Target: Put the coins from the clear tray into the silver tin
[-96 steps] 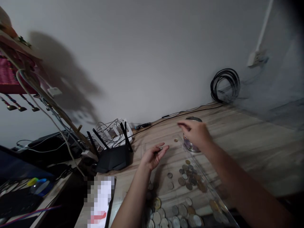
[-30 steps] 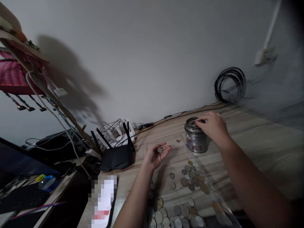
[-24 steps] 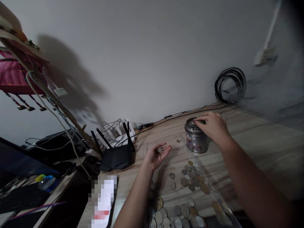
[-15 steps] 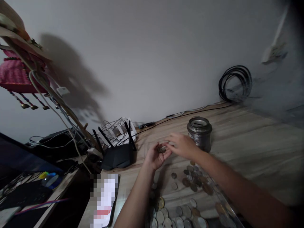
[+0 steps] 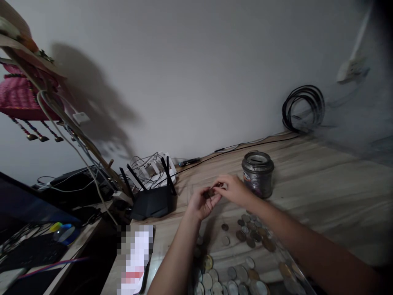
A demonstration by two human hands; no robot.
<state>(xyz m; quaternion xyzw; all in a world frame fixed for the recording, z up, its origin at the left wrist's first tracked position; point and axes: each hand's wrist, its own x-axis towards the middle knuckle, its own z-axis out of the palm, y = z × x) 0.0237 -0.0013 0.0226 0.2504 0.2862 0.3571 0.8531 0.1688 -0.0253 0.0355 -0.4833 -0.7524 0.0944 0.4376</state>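
Observation:
My left hand (image 5: 201,203) is cupped palm up above the wooden table (image 5: 322,196), holding a small stack of coins (image 5: 210,192). My right hand (image 5: 233,189) reaches across to it, fingertips pinched on the coins in the left palm. A silver tin can (image 5: 258,173) with a slotted lid stands just right of my hands. Several loose coins (image 5: 250,233) lie spread on the table below my hands, with more coins (image 5: 224,278) near the bottom edge.
A black router (image 5: 151,199) with antennas stands at the left, with a white power strip and tangled cables (image 5: 149,166) behind it. A coiled black cable (image 5: 303,108) hangs on the wall. A pink basket (image 5: 16,96) hangs at upper left. Dark equipment fills the lower left.
My right hand left the top of the tin can and moved left to the coins in my left palm. The left hand stayed nearly in place.

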